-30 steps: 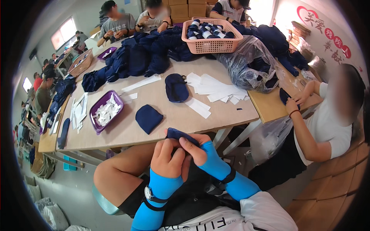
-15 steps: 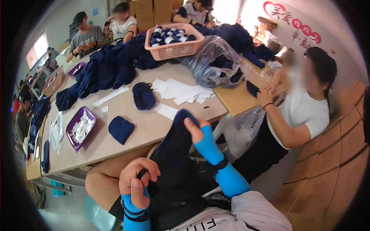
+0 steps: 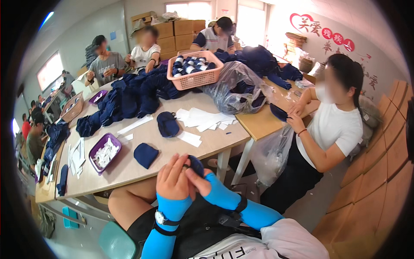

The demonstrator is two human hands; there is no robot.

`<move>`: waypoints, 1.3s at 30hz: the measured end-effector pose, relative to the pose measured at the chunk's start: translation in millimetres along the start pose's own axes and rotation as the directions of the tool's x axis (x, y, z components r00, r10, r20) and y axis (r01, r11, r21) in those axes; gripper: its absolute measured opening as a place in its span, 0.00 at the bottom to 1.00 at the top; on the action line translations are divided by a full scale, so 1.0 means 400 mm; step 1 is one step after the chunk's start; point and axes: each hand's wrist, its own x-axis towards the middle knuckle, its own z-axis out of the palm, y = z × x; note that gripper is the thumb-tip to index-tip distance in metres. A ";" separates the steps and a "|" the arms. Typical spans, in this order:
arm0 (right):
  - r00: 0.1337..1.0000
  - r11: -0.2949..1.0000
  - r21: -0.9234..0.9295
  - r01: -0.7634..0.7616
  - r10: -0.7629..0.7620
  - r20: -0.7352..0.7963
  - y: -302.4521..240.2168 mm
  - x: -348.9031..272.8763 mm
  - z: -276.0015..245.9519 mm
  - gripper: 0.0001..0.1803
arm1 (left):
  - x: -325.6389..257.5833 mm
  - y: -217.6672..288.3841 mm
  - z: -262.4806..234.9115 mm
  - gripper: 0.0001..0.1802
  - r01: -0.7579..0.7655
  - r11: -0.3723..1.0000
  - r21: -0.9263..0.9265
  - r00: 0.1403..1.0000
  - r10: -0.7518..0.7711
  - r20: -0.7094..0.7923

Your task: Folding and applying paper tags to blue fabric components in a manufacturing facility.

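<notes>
Both hands come together in front of my lap at a navy cloth piece (image 3: 196, 165), now bunched small and largely covered by my fingers. My left hand (image 3: 174, 178) shows its back; its fingers lie together over the near side of the cloth, and a dark band shows at one finger. From the other side, my right hand (image 3: 199, 182) grips the same cloth with bent fingers. On the table just beyond lie a flat navy cap-shaped piece (image 3: 145, 155) and an opened navy cap-like piece (image 3: 167, 124).
White strips (image 3: 205, 118) lie by a plastic bag (image 3: 239, 86) of navy cloth. A purple basket (image 3: 91, 152) holds white scraps. Behind it runs a navy cloth pile (image 3: 129, 97) beside a pink basket (image 3: 197, 82). A co-worker (image 3: 332, 125) at the right handles navy cloth; others sit opposite.
My left hand has risen from the lap to meet the right. The cloth, earlier stretched long from my right hand, is now gathered between both hands. The view has shifted slightly.
</notes>
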 end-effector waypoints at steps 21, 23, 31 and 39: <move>0.963 0.969 0.228 -0.090 0.143 -0.229 0.112 0.043 -0.095 0.16 | -0.059 -0.045 0.170 0.17 -0.079 0.994 0.081 0.994 0.085 -0.064; 0.954 0.983 0.163 -0.082 0.125 -0.271 0.074 0.055 -0.069 0.17 | -0.042 -0.057 0.153 0.15 -0.071 0.997 0.037 0.989 0.075 -0.130; 0.974 0.923 -0.384 0.042 -0.123 -0.189 0.105 0.141 -0.151 0.22 | -0.064 -0.102 0.131 0.18 -0.112 0.994 -0.011 0.991 0.110 -0.079; 0.957 0.535 -0.828 0.169 0.111 0.268 -0.035 0.438 -0.100 0.28 | -0.045 -0.346 0.014 0.36 0.166 0.979 0.114 0.979 -0.178 0.099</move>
